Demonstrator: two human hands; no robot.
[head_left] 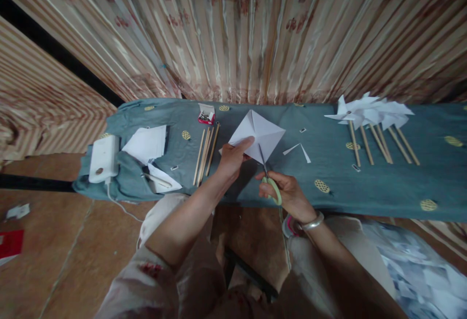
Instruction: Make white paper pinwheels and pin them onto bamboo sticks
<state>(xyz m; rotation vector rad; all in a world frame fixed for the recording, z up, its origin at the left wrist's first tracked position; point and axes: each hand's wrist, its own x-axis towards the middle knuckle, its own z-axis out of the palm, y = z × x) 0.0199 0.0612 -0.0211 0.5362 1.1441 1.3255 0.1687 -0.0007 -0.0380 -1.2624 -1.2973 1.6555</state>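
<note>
Cover [302,192]: matt cloth, wrinkled at the table's left edge | sheet [272,132]: smooth, matt paper | scissors [276,188]: handles of smooth plastic, blades of metal | sticks [206,156]: matt wood | bracelet [314,221]: glossy metal

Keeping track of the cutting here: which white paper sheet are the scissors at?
The creased sheet in the left hand; the stacked sheets farther left lie unheld, away from the scissors.
</note>
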